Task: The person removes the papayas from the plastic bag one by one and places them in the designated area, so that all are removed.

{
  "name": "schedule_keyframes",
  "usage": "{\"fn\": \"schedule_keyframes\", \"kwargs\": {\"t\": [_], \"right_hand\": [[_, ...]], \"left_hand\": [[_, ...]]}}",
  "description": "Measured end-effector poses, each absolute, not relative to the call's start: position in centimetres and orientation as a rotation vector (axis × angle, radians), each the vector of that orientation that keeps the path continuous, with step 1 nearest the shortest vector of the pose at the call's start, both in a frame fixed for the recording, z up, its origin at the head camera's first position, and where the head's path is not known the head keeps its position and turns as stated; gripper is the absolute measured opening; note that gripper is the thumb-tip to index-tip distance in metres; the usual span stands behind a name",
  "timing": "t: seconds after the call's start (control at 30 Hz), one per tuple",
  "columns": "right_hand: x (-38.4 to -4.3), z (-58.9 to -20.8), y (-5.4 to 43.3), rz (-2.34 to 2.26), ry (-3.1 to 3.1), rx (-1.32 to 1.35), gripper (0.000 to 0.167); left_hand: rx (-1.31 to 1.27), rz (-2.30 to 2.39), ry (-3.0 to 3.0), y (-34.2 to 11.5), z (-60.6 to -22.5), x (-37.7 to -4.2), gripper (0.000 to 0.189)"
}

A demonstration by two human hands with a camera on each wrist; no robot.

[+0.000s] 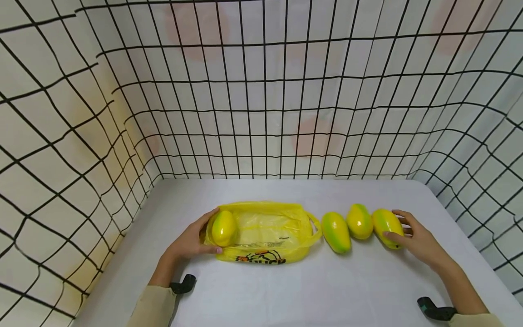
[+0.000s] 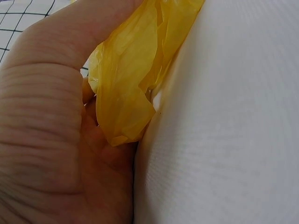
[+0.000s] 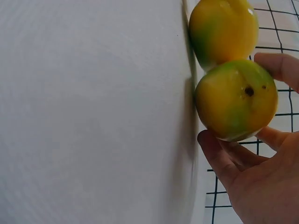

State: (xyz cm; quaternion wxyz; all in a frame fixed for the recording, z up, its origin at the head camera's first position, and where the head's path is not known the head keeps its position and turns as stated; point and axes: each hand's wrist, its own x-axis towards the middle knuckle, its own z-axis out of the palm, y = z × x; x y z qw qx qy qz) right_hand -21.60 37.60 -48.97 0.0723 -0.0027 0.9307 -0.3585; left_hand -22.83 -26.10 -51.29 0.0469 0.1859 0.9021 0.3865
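Observation:
A yellow plastic bag (image 1: pixel 269 227) with dark print lies flat on the table, its mouth spread, with one yellow mango (image 1: pixel 224 228) inside at the left end. My left hand (image 1: pixel 194 238) holds that end, thumb at the near edge and fingers round the far side. In the left wrist view, the crumpled bag (image 2: pixel 126 88) lies between thumb and palm. To the right, my right hand (image 1: pixel 422 243) grips the rightmost yellow-green mango (image 1: pixel 387 227) between thumb and fingers. The same mango (image 3: pixel 236 100) shows its dark stem spot in the right wrist view.
Two more mangoes, one greenish (image 1: pixel 336 232) beside the bag handle (image 1: pixel 316 229) and one yellow (image 1: pixel 359 221), lie left of the gripped one. A black wire grid (image 1: pixel 265 109) walls the white table (image 1: pixel 306 290) at the back and sides.

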Motion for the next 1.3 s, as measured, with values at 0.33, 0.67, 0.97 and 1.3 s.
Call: {"fn": "schedule_keyframes", "kwargs": {"t": [0.33,0.67,0.97,1.3], "right_hand": [[-21.36,-49.08,37.03,-1.057,2.826,-0.029,0.099],[-21.34,-49.11,37.36,-0.982,2.858,-0.007,0.100],[-21.33,-49.27,37.76,-0.969,2.876,-0.014,0.101],[-21.24,-49.00,37.83,-0.985,2.861,0.013,0.103]], "left_hand": [[0.569,1.204,2.736,-26.15,-51.21,-22.74,0.118],[0.562,1.180,2.749,-26.20,-51.50,-22.94,0.118],[0.561,1.190,2.745,-26.17,-51.39,-22.94,0.118],[0.547,1.189,2.744,-26.03,-51.28,-22.87,0.119]]}}
